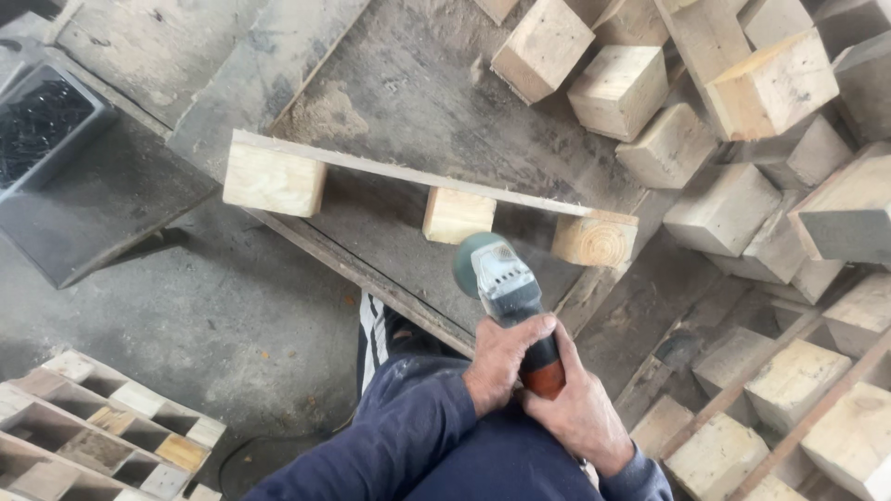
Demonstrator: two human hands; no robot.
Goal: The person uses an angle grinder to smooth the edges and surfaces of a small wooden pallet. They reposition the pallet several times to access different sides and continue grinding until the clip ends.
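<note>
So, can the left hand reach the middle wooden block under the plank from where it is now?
Probably yes. The left hand grips the power tool together with the right hand, and the middle block lies just beyond the tool's head; nothing else stands between.

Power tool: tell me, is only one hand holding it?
No, both the left hand and the right hand grip the power tool.

a grey concrete floor point(232, 315), dusty and stained, lies under flat daylight. a worn wooden bench point(408, 102) with sawdust on it crosses the middle. at the right a heap of pale wood blocks point(742, 186) is piled loosely. a dark tray of nails point(42, 121) sits on a grey slab at the left. stacked pallets point(102, 427) fill the lower left corner.
</note>
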